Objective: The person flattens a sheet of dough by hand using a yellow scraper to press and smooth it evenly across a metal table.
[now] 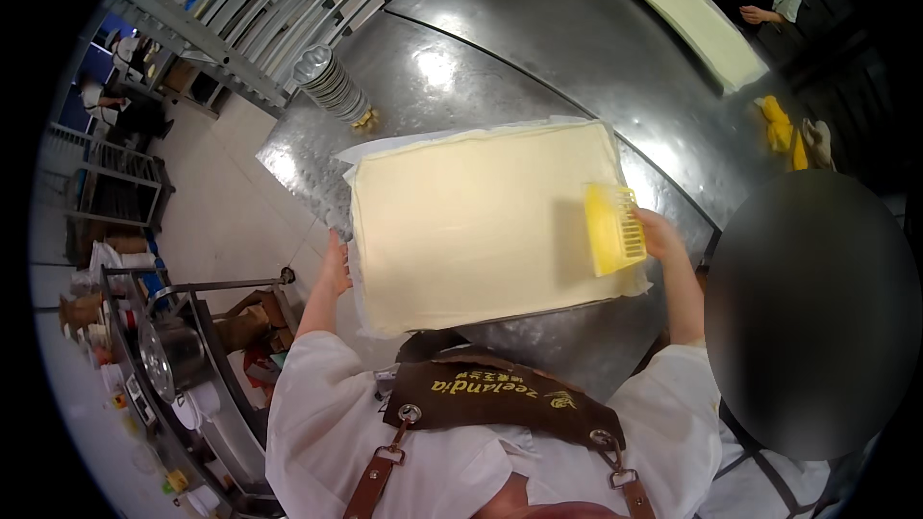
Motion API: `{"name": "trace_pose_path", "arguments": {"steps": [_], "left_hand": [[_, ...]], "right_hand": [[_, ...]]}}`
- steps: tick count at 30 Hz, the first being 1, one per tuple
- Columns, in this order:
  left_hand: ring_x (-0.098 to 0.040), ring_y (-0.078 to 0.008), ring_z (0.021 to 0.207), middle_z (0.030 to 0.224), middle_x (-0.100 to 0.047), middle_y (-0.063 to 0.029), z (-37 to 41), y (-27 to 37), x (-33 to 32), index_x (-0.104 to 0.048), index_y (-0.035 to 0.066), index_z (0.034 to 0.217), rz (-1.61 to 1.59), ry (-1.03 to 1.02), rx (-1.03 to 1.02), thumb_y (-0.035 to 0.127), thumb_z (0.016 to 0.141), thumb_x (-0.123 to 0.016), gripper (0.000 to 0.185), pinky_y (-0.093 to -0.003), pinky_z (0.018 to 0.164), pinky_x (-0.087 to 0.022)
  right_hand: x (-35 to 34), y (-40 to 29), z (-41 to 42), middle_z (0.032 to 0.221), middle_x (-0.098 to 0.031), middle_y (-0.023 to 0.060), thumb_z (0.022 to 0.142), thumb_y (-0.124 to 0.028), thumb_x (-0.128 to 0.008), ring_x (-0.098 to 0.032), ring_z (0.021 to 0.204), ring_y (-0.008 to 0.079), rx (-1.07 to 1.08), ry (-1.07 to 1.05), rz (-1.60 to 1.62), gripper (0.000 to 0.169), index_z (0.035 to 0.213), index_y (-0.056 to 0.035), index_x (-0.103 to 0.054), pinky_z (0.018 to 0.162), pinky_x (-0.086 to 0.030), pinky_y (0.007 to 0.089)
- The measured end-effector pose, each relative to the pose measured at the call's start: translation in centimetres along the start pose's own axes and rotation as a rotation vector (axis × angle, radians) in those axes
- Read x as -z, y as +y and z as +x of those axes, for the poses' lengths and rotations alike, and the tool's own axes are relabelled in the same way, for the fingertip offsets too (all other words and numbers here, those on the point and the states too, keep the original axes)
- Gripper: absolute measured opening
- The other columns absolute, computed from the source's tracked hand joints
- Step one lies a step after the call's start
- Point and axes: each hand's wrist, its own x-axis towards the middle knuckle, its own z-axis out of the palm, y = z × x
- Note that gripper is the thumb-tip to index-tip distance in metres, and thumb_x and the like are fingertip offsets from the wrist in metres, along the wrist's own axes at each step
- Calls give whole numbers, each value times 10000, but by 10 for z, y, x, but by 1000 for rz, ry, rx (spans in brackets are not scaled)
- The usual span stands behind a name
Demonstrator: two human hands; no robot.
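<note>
A large rectangular sheet of pale dough or cake [469, 223] lies on white paper over a metal tray before me. My left hand [337, 263] is at the tray's left edge, its fingers upright against or close beside the paper; whether it grips the edge is unclear. My right hand [655, 232] holds a yellow plastic scraper with a slotted end [614, 231] over the right part of the sheet. The scraper casts a shadow on the pale surface.
A stack of fluted metal moulds [333, 86] stands on the steel table [490, 79]. Two more pale sheets [689, 21] lie at the far side, near another person. Yellow cloths or gloves [777, 126] lie right. A metal rack [238, 21] borders the table; someone stands close at my right.
</note>
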Motion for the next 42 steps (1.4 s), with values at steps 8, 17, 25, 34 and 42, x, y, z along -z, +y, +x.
{"name": "trace_pose_path", "arguments": {"steps": [8, 17, 25, 34, 42], "left_hand": [[-386, -286, 1205, 1373, -363, -115, -7, 6, -12, -360, 78, 1368, -54, -40, 46, 811, 757, -238, 962, -490, 980, -320], [-375, -309, 1246, 1389, -367, -123, -58, 11, -108, -361, 65, 1361, -226, -249, -12, 773, 790, -238, 918, -483, 1006, -309], [-423, -307, 1216, 1324, -454, -111, -43, -32, -227, -419, 99, 1315, -497, -424, 48, 538, 858, -343, 638, -508, 1001, -322], [-428, -322, 1192, 1314, -445, -106, -67, -60, -421, -406, 116, 1310, -579, -675, 256, 437, 794, -345, 612, -565, 982, -313], [-452, -284, 1163, 1300, -458, -82, -45, -42, -496, -345, 119, 1338, -121, -700, 123, 493, 832, -413, 633, -544, 1045, -131]], "right_hand": [[-1, -7, 10, 1091, -586, 111, 844, -243, -610, -562, 999, 233, 20, 129, 35, 379, 1127, 2, -551, 862, -459, 372], [41, -127, 55, 1084, -586, 125, 866, -270, -584, -554, 1014, 221, -38, 1, -147, 373, 1123, -3, -544, 848, -453, 366], [105, -184, 53, 1101, -576, 99, 874, -227, -583, -550, 998, 218, 343, 340, -35, 319, 1116, -19, -563, 857, -456, 369], [25, -97, -57, 1114, -588, 105, 927, -314, -476, -556, 1030, 253, 630, 278, 517, 347, 1149, -51, -527, 894, -448, 416], [-18, -26, -97, 999, -611, 68, 921, -373, -466, -563, 915, 266, 489, 245, 806, 301, 1053, -120, -560, 739, -434, 435]]}}
